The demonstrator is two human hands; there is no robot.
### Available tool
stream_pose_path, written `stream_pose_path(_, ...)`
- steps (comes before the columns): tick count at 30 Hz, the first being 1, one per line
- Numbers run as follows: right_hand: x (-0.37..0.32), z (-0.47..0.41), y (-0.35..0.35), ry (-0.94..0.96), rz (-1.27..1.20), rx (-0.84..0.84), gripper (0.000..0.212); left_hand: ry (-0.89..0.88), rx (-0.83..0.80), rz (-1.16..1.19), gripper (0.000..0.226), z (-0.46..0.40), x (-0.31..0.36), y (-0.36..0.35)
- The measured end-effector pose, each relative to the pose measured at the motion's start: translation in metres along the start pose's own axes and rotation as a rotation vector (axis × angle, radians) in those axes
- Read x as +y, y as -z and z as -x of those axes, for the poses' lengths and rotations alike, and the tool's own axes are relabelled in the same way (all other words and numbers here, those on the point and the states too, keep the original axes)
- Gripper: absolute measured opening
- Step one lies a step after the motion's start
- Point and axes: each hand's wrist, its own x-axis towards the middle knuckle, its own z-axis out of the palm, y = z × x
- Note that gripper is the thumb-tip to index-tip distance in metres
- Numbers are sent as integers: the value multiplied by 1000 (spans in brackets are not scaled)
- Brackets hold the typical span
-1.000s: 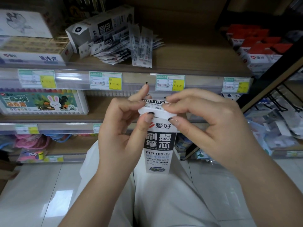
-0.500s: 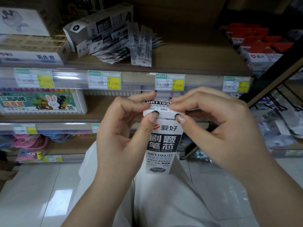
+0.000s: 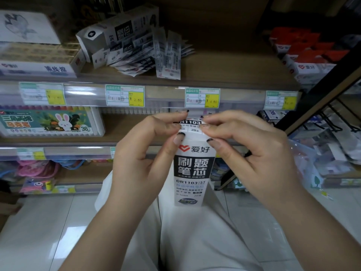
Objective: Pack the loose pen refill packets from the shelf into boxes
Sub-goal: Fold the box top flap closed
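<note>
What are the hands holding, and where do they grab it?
Both the left hand and the right hand hold one upright white refill box at its top end, fingers pinching the top flap and thumbs on its front.

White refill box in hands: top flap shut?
Shut, or nearly: the white refill box top flap lies folded flat under fingertips of both hands.
</note>
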Motion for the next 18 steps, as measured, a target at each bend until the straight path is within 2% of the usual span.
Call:
stream_pose_path(4, 3, 1, -1, 19, 30, 20, 17, 34, -69, 17, 21, -8, -1, 5)
stream_pose_path(7, 4, 2, 0, 7, 32, 34, 17, 94, -176, 90, 9, -20, 0, 13)
stream_pose_path(9, 5, 1, 0, -9, 26, 44, 17, 111, -213, 57, 8, -27, 2, 13)
stream_pose_path(15, 6, 2, -3, -44, -6, 60, 16, 11, -124, -33, 10, -20, -2, 7)
stream_pose_path(18, 5, 0, -6, -47, -34, 62, 16, 33, -116, -33, 6, -21, -2, 11)
